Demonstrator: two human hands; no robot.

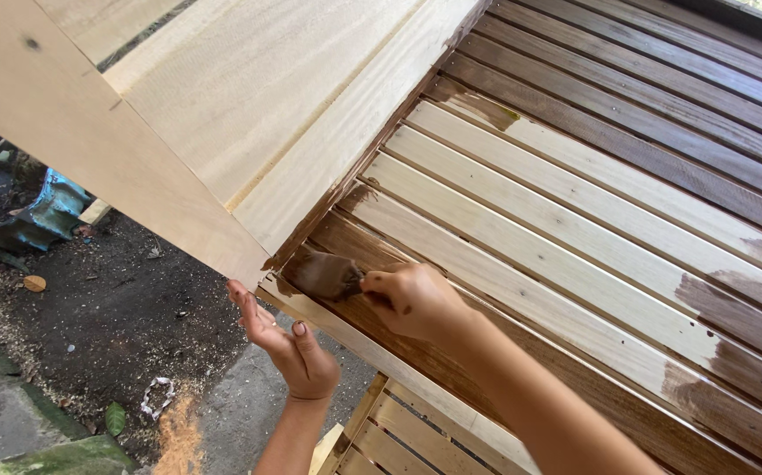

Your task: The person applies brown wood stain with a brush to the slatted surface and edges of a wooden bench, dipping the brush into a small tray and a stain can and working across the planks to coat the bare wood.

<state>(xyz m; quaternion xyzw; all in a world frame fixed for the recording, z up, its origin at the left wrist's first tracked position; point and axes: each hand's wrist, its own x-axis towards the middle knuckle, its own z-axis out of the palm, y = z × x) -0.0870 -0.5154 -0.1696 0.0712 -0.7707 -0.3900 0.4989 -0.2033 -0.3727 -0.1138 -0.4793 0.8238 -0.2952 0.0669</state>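
Note:
My right hand grips a paintbrush loaded with brown stain. Its bristles press on the nearest slat at the corner where the slatted wooden panel meets the pale upright board. My left hand is open, fingers spread, its fingertips touching the lower edge of the frame just below the brush. Far slats are stained dark brown; the middle slats are bare pale wood with brown patches at their ends.
Dark soil ground with sawdust lies at lower left. A blue-green object sits at the left edge. Another slatted wooden piece stands below the panel.

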